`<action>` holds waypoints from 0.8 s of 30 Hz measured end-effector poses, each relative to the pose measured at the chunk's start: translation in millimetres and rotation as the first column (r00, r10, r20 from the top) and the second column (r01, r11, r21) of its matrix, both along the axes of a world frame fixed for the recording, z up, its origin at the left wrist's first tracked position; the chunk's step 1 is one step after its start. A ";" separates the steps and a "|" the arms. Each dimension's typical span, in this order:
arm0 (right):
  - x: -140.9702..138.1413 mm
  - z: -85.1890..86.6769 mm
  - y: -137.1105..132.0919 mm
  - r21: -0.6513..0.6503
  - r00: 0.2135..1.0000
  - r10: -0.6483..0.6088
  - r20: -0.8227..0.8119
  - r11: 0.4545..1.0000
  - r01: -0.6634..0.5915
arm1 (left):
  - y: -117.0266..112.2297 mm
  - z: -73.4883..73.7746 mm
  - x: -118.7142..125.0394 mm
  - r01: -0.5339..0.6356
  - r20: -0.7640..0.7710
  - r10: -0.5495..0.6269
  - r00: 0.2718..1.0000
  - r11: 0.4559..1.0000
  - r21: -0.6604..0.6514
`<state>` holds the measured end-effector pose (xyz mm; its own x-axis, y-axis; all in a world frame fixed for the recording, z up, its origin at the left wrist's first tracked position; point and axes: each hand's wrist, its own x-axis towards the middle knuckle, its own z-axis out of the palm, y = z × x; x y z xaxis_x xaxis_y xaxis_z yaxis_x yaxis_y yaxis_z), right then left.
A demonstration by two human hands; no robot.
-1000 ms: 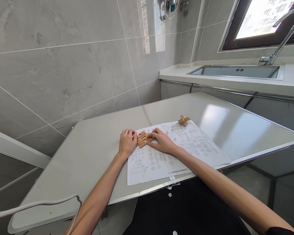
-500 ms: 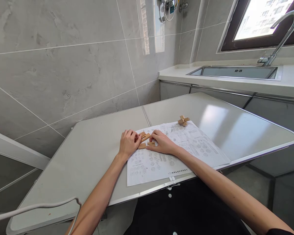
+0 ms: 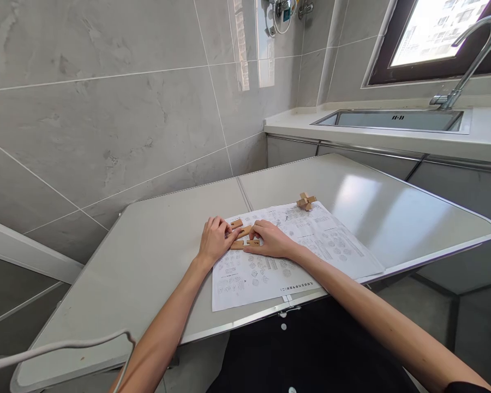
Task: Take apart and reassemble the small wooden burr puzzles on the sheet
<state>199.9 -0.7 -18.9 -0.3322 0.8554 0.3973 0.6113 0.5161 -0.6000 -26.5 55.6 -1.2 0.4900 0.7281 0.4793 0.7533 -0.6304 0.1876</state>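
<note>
Several small wooden puzzle bars (image 3: pixel 240 235) lie apart on a printed instruction sheet (image 3: pixel 294 256) on the grey folding table (image 3: pixel 147 262). My left hand (image 3: pixel 213 241) rests at the sheet's left edge, fingers curled, its fingertips on the middle bar. My right hand (image 3: pixel 272 240) lies palm down just right of the bars, fingertips pinching the nearest bar (image 3: pixel 249 242). An assembled wooden cross-shaped puzzle (image 3: pixel 306 201) stands at the sheet's far edge, beyond my right hand.
A tiled wall runs along the table's far left. A counter with a steel sink (image 3: pixel 393 119) and a tap (image 3: pixel 470 54) stands behind the table at right, under a window. A white cable (image 3: pixel 65 346) hangs at lower left.
The wooden pieces, held together as one block a second ago, now lie separated into single bars between my hands. Both hands stayed nearly in place.
</note>
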 end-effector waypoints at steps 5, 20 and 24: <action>0.3 0.2 -0.3 0.001 1.000 0.004 -0.006 1.000 -0.004 | 0.5 -0.5 -1.0 0.015 0.020 -0.014 1.000 0.999 -0.036; 0.8 2.4 0.8 -0.024 1.000 0.017 0.011 1.000 -0.017 | -5.5 11.0 5.6 0.028 0.383 0.090 0.919 0.956 -0.292; 1.0 2.3 2.4 -0.026 0.999 0.035 0.016 0.999 -0.035 | -7.0 12.4 6.9 0.021 0.481 0.176 0.859 0.926 -0.377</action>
